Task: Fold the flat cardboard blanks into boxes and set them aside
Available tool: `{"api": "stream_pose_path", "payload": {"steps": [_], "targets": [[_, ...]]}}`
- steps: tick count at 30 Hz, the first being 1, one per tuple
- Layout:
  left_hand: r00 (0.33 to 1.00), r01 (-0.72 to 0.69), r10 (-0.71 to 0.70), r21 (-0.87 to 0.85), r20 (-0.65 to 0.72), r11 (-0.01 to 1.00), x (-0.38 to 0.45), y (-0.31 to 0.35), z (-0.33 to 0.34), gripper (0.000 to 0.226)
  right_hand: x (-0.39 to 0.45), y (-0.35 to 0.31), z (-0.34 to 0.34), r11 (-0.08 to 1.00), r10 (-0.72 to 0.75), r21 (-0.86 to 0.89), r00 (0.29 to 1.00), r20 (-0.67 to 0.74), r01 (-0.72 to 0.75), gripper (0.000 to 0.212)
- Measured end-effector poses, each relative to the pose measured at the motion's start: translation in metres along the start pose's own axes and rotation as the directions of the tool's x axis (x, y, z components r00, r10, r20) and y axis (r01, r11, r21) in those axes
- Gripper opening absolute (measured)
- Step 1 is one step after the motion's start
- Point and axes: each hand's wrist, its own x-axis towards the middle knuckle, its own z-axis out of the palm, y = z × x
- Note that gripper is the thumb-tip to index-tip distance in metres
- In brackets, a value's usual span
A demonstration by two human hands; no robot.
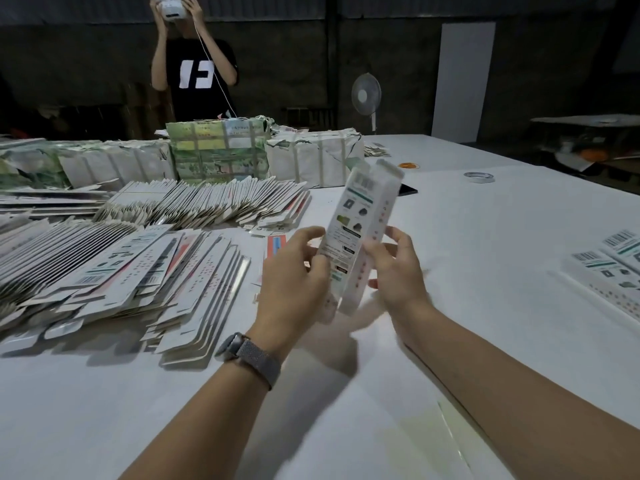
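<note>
A long white printed box (360,216) stands tilted above the white table (485,237), opened into a tube with its top flaps up. My left hand (294,271) grips its lower left side, thumb on the printed face. My right hand (398,268) holds the lower right side, fingers curled round the edge. The box's bottom end is partly hidden behind my hands. A large fanned heap of flat blanks (114,271) lies to the left, and more blanks (207,206) lie in a row behind it. Folded boxes (609,271) lie at the right edge.
Wrapped bundles (214,150) line the far side of the table. A tape roll (479,177), an orange disc (408,165) and a dark flat object (408,190) lie beyond the box. A person in a black shirt (194,71) stands behind the table; a fan (366,97) stands farther back.
</note>
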Motion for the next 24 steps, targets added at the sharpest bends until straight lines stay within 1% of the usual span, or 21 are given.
{"api": "stream_pose_path", "payload": {"steps": [1, 2, 3, 4, 5, 7, 9, 10, 13, 15, 17, 19, 21, 22, 24], "targets": [[0.998, 0.057, -0.053, -0.103, 0.036, 0.993, 0.001, -0.002, 0.002, 0.04, -0.001, -0.001, 0.001, 0.999, 0.019, 0.049, 1.0, 0.022, -0.02, 0.031], [0.991, 0.121, -0.106, -0.195, 0.086, 0.973, 0.0, -0.004, 0.005, 0.042, -0.002, -0.002, 0.002, 0.994, 0.022, 0.103, 0.999, 0.044, -0.027, 0.025], [0.982, 0.166, -0.139, -0.238, 0.127, 0.957, -0.002, -0.006, 0.007, 0.042, -0.004, -0.004, 0.003, 0.993, 0.01, 0.118, 0.998, 0.061, -0.017, 0.018], [0.977, 0.185, -0.152, -0.241, 0.149, 0.953, -0.003, -0.008, 0.009, 0.042, -0.005, -0.005, 0.002, 0.995, -0.008, 0.096, 0.997, 0.07, 0.001, 0.015], [0.977, 0.182, -0.153, -0.2, 0.152, 0.963, -0.005, -0.01, 0.01, 0.042, -0.006, -0.007, 0.002, 0.998, -0.025, 0.066, 0.997, 0.077, 0.02, 0.015], [0.978, 0.168, -0.146, -0.146, 0.147, 0.975, -0.006, -0.013, 0.013, 0.038, -0.009, -0.008, 0.003, 0.996, -0.056, 0.076, 0.993, 0.108, 0.048, 0.02], [0.972, 0.2, -0.171, -0.188, 0.158, 0.962, -0.006, -0.013, 0.016, 0.032, -0.012, -0.01, 0.006, 0.989, -0.072, 0.136, 0.983, 0.167, 0.049, 0.022], [0.972, 0.207, -0.174, -0.218, 0.159, 0.954, -0.007, -0.012, 0.016, 0.033, -0.014, -0.011, 0.007, 0.987, -0.077, 0.156, 0.978, 0.194, 0.047, 0.023], [0.975, 0.193, -0.156, -0.259, 0.156, 0.946, -0.008, -0.007, 0.017, 0.049, -0.02, -0.014, 0.01, 0.978, -0.085, 0.208, 0.962, 0.258, 0.03, 0.024], [0.973, 0.198, -0.152, -0.287, 0.173, 0.937, -0.01, -0.006, 0.017, 0.06, -0.021, -0.015, 0.008, 0.964, -0.068, 0.266, 0.949, 0.307, -0.017, 0.032], [0.971, 0.196, -0.141, -0.307, 0.191, 0.931, -0.01, -0.005, 0.016, 0.071, -0.021, -0.015, 0.005, 0.958, -0.049, 0.284, 0.941, 0.335, -0.051, 0.042], [0.969, 0.187, -0.12, -0.329, 0.215, 0.926, -0.01, -0.005, 0.015, 0.082, -0.02, -0.015, 0.004, 0.96, -0.065, 0.278, 0.936, 0.346, -0.036, 0.04], [0.957, 0.212, -0.122, -0.348, 0.263, 0.913, -0.008, -0.007, 0.014, 0.096, -0.019, -0.016, 0.003, 0.96, -0.092, 0.28, 0.927, 0.364, -0.015, 0.036], [0.95, 0.231, -0.133, -0.349, 0.282, 0.908, -0.008, -0.007, 0.014, 0.101, -0.018, -0.016, 0.003, 0.959, -0.097, 0.284, 0.922, 0.375, -0.015, 0.037], [0.944, 0.24, -0.132, -0.352, 0.304, 0.905, -0.008, -0.007, 0.014, 0.1, -0.016, -0.016, 0.002, 0.955, -0.086, 0.295, 0.914, 0.396, -0.037, 0.049]]}}
